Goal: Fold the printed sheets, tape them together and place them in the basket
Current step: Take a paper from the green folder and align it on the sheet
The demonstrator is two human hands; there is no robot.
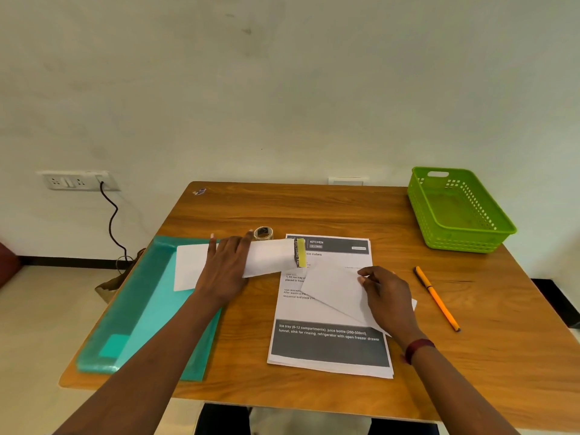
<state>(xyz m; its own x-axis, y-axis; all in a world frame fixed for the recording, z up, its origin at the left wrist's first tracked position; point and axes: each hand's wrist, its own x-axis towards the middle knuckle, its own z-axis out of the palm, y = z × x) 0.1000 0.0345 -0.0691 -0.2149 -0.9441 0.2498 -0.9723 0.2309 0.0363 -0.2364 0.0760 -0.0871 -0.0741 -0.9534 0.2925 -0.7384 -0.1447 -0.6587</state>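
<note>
Wall socket (75, 181): white plastic plate on the wall at far left, with a black cable (111, 221) hanging from it in a loose curve.
Folder (147, 309): flat, glossy teal plastic, rectangular, lying on the left part of the surface and reaching its near-left edge.
Surface (314, 208): wood-grain top, warm brown, with rounded corners.
Left hand (227, 268): fingers straight and spread, palm down, pressing flat on the left folded sheet.
Left folded sheet (270, 255): long white paper strip lying across the folder's far end, its right end, with a dark and yellow printed edge, overlapping the stack's top-left corner.
Tape roll (263, 232): small clear ring standing just behind the left folded sheet, close to the left fingertips.
Printed sheets (329, 340): flat stack of white paper at the middle of the surface, with a dark header band and a dark grey text block near the bottom.
Right folded sheet (335, 287): plain white, sharp-creased, lying tilted on top of the stack.
Right hand (387, 296): fingers curled, thumb and fingertips pinching the right folded sheet's upper edge; a dark red band sits on the wrist.
Pen (437, 298): slim orange stick, lying diagonally to the right of the stack.
Basket (461, 211): bright green perforated plastic, rectangular, at the far-right corner, well apart from the sheets.
</note>
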